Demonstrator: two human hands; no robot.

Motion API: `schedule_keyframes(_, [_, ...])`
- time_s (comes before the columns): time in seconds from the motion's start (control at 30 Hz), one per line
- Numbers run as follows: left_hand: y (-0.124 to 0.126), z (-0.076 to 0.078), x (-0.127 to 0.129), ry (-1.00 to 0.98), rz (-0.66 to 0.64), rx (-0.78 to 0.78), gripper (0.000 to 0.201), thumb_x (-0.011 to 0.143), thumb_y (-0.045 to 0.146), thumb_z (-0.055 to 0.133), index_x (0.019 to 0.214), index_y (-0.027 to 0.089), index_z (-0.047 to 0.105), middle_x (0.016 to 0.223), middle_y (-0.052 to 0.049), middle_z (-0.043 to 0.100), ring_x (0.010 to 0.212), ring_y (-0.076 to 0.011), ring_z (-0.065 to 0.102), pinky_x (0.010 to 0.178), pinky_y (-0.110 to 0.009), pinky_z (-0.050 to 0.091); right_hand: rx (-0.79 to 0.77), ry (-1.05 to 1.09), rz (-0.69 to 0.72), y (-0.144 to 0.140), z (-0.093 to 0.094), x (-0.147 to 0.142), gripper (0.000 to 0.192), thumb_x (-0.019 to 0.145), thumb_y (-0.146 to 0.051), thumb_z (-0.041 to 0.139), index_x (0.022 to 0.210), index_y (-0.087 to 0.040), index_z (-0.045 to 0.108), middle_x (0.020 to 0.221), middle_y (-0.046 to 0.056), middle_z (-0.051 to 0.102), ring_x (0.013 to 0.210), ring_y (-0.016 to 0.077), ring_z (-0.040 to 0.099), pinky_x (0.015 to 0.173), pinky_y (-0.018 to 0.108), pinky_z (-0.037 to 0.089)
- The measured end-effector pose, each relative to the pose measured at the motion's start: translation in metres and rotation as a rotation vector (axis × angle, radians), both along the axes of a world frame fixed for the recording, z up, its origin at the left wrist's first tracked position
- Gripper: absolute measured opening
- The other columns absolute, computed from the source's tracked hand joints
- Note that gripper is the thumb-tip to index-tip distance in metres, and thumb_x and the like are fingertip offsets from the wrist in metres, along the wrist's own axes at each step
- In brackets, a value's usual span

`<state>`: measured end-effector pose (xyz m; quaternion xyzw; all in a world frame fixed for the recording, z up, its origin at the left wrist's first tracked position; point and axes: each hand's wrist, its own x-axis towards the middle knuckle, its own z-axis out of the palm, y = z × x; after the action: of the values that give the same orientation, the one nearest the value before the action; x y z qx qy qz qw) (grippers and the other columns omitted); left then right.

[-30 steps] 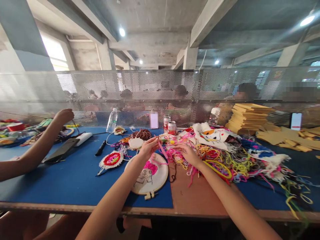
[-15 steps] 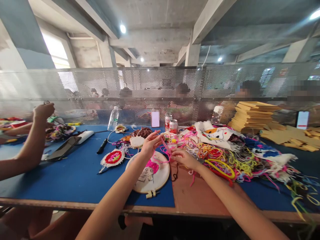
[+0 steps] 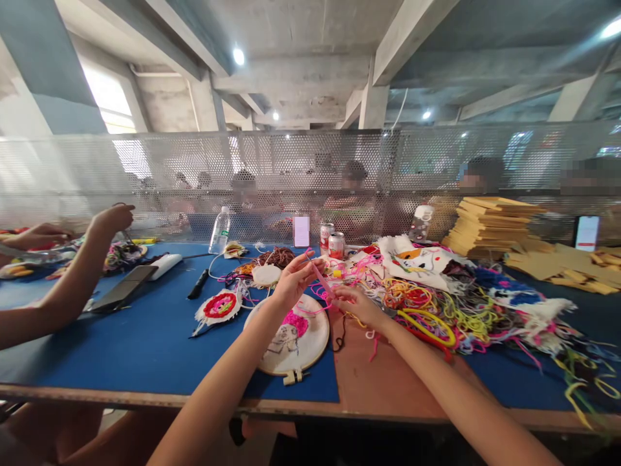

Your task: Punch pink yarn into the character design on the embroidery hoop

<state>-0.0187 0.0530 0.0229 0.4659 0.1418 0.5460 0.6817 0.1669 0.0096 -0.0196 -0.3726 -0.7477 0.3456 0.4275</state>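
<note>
My left hand [image 3: 297,279] pinches pink yarn by the upper end of a slim pink stick-like tool [image 3: 321,279], perhaps a punch needle. The tool's lower end is in the closed fingers of my right hand [image 3: 358,306]. Both hands are raised over the upper right rim of a round embroidery hoop [image 3: 315,346]. White cloth with a drawn figure and a bright pink looped patch [image 3: 295,323] is stretched in it. My left forearm covers part of the hoop. Pink yarn trails below my fingers towards the cloth.
Tangled yarn [image 3: 427,301] and white fabric pieces [image 3: 422,265] spread to the right. Cardboard pieces [image 3: 488,226] are stacked behind. Drink cans [image 3: 336,246], a phone [image 3: 301,232] and a bottle [image 3: 220,231] stand along the perforated divider. A co-worker's hand [image 3: 112,219] is at left.
My hands stay almost in place, with the pink tool still between them. At the left, the co-worker's raised hand has shifted right and the other hand has drawn back left.
</note>
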Motion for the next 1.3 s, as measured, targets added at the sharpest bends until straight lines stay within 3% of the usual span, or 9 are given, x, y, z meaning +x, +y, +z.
schedule_keyframes(0.2, [-0.006,0.005,0.001,-0.003,-0.057,-0.007,0.032,0.069,0.010,0.067,0.100,0.014,0.058,0.090,-0.007,0.069,0.089,-0.0212,0.065,0.087,-0.035,0.049,-0.076,0.033,0.047,-0.001,-0.003,-0.003,0.034,0.074,-0.051,0.062,0.076,-0.018,0.070,0.088,0.005,0.064,0.085,0.0202,0.058,0.078,0.033,0.044])
schedule_keyframes(0.63, [-0.002,0.003,-0.002,0.017,-0.038,0.034,0.029,0.071,0.012,0.067,0.099,0.016,0.058,0.090,-0.007,0.069,0.088,-0.0201,0.066,0.086,-0.035,0.050,-0.193,0.071,0.059,0.002,-0.013,-0.003,0.031,0.064,-0.048,0.070,0.075,-0.018,0.071,0.079,0.005,0.066,0.078,0.0211,0.061,0.074,0.035,0.047])
schedule_keyframes(1.0, [0.005,0.001,-0.005,0.009,-0.014,0.022,0.031,0.071,0.011,0.067,0.100,0.016,0.057,0.090,-0.007,0.069,0.088,-0.0192,0.066,0.086,-0.033,0.050,-0.181,0.033,0.050,0.004,-0.016,-0.002,0.026,0.064,-0.043,0.069,0.065,-0.017,0.069,0.092,0.006,0.063,0.080,0.0189,0.060,0.071,0.032,0.048])
schedule_keyframes(1.3, [0.004,0.009,-0.010,0.021,0.051,-0.016,0.030,0.070,0.011,0.067,0.097,0.016,0.056,0.089,-0.006,0.069,0.085,-0.0187,0.066,0.081,-0.031,0.052,-0.175,0.001,0.061,0.006,-0.017,0.000,0.022,0.065,-0.039,0.068,0.061,-0.018,0.070,0.095,0.006,0.062,0.082,0.0190,0.059,0.072,0.032,0.048])
